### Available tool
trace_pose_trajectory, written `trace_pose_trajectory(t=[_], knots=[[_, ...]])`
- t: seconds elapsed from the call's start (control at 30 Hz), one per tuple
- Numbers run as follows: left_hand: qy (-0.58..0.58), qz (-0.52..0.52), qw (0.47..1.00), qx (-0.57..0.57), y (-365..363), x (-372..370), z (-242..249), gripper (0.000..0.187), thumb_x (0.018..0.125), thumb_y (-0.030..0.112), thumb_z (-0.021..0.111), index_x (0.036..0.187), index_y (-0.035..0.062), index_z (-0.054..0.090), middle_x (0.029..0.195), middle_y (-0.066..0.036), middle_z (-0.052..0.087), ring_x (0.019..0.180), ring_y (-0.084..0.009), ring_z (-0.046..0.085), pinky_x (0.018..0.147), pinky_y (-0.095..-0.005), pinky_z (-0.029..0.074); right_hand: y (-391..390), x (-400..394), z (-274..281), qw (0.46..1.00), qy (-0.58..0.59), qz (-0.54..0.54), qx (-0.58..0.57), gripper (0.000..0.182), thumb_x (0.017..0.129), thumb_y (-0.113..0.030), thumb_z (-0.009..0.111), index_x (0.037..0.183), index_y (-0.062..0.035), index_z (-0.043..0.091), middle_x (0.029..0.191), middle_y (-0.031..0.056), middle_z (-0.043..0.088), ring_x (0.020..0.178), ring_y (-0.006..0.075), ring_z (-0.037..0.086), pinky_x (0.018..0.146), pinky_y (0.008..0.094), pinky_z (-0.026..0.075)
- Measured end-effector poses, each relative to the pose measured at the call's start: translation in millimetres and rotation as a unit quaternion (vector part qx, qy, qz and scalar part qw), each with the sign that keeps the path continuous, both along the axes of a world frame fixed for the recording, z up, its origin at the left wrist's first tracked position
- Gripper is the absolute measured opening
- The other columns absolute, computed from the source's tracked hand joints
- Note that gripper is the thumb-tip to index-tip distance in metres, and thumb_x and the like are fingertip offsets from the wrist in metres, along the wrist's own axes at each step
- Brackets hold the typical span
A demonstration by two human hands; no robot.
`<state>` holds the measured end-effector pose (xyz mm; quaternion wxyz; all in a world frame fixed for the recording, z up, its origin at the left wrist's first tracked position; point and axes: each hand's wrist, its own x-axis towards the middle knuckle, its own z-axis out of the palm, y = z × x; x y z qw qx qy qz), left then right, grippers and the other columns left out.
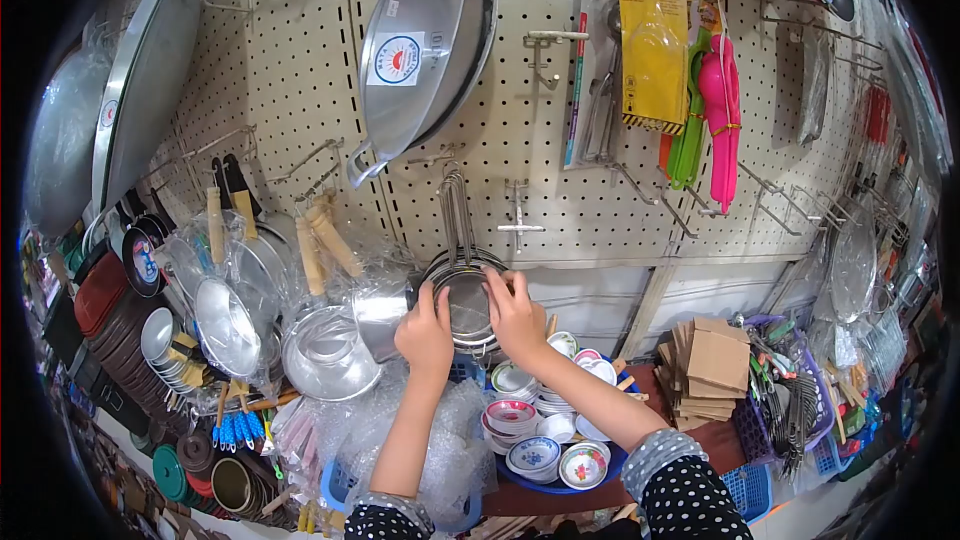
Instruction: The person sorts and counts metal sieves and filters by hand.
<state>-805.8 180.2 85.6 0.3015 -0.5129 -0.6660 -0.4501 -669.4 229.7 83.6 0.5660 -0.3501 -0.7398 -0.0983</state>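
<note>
White pegboard wall (560, 140), hung cookware. Left hand (427, 333), right hand (515, 315) both grip rim of round steel mesh strainer (467, 305) hanging from hook.

Bright even light; fisheye edges dark, perhaps blurred.

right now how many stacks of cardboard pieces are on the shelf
1: the cardboard stack sits on the shelf right of the bowls; more may be hidden behind the clutter.
</note>
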Motion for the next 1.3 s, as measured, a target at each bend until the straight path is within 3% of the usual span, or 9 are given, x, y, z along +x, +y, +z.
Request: trace_pose_trajectory(t=[0.3,0.47,0.57,0.67,0.77,0.97,1.07,1.2,1.3], knots=[[-0.027,0.061,0.997,-0.032,2.2,3.8,1.7,0.038,0.093,0.038,0.062,0.114,0.0071,0.056,0.066,-0.013,0.067,0.054,-0.0334,0.065,0.050,-0.0406,0.050,8.9,-6.1,-6.5,0.994,-0.046,-0.070,0.063,0.051,0.083,-0.008,0.064,0.133,-0.0120,0.058,0.094,0.0056,0.055,0.053,0.0186,0.059,0.044,0.0303,0.049],[-0.074,0.047,0.981,-0.172,-24.8,12.6,3.0,0.066,0.092,0.035,0.061,0.145,0.0052,0.035,0.071,-0.017,0.068,0.058,-0.0362,0.066,0.053,-0.0445,0.051,5.1,0.1,-18.3,0.996,-0.070,-0.054,0.024,0.066,0.085,-0.019,0.070,0.145,-0.0083,0.044,0.109,0.0125,0.053,0.064,0.0245,0.063,0.049,0.0331,0.053],[-0.107,0.026,0.981,-0.160,-46.5,25.4,0.6,0.070,0.091,0.033,0.063,0.146,0.0027,0.032,0.083,-0.021,0.069,0.066,-0.0374,0.068,0.056,-0.0455,0.052,-14.2,11.1,-13.9,0.998,-0.049,-0.029,0.005,0.070,0.086,-0.024,0.070,0.147,-0.0053,0.039,0.115,0.0151,0.053,0.067,0.0262,0.065,0.050,0.0336,0.054],[-0.142,-0.053,0.977,-0.147,-67.1,36.1,-10.0,0.071,0.088,0.030,0.065,0.145,0.0012,0.034,0.107,-0.025,0.064,0.089,-0.0379,0.067,0.068,-0.0445,0.052,-36.6,27.8,-13.6,0.996,-0.079,0.005,-0.036,0.073,0.088,-0.030,0.069,0.148,-0.0033,0.037,0.122,0.0185,0.051,0.069,0.0278,0.066,0.052,0.0349,0.054],[-0.036,-0.095,0.983,-0.152,-85.4,60.8,-8.1,0.066,0.085,0.026,0.068,0.141,0.0010,0.043,0.125,-0.023,0.055,0.112,-0.0382,0.056,0.085,-0.0457,0.047,-62.2,55.3,-16.5,0.990,-0.119,0.042,-0.064,0.072,0.087,-0.030,0.068,0.146,-0.0014,0.038,0.124,0.0200,0.051,0.068,0.0293,0.066,0.053,0.0368,0.055],[0.063,-0.277,0.933,-0.221,-96.4,135.9,-12.4,0.054,0.083,0.022,0.067,0.131,0.0012,0.052,0.132,-0.016,0.052,0.123,-0.0370,0.045,0.094,-0.0503,0.039,-89.5,155.6,-25.1,0.964,-0.230,0.072,-0.110,0.061,0.082,-0.024,0.068,0.135,-0.0005,0.049,0.121,0.0195,0.054,0.073,0.0293,0.067,0.055,0.0355,0.056],[0.102,-0.350,0.903,-0.228,-92.2,187.5,-12.2,0.046,0.084,0.020,0.066,0.125,0.0019,0.056,0.132,-0.013,0.052,0.123,-0.0341,0.047,0.094,-0.0477,0.040,-99.8,225.3,-15.9,0.950,-0.294,0.030,-0.097,0.044,0.081,-0.024,0.068,0.118,-0.0011,0.056,0.113,0.0157,0.057,0.073,0.0281,0.067,0.056,0.0343,0.056],[0.156,-0.465,0.834,-0.255,-89.5,267.6,4.1,0.039,0.084,0.020,0.066,0.119,0.0042,0.058,0.127,-0.011,0.055,0.121,-0.0308,0.049,0.092,-0.0446,0.041,-125.5,324.1,8.5,0.936,-0.307,-0.018,-0.170,0.025,0.082,-0.026,0.067,0.093,-0.0053,0.059,0.094,0.0107,0.062,0.071,0.0267,0.067,0.058,0.0371,0.055],[0.192,-0.538,0.784,-0.245,-77.8,337.3,16.8,0.035,0.086,0.021,0.065,0.116,0.0060,0.059,0.125,-0.009,0.056,0.119,-0.0290,0.051,0.090,-0.0433,0.042,-138.9,408.7,23.0,0.930,-0.291,-0.041,-0.219,0.022,0.084,-0.027,0.066,0.092,-0.0071,0.060,0.086,0.0111,0.064,0.072,0.0280,0.067,0.060,0.0393,0.055]])
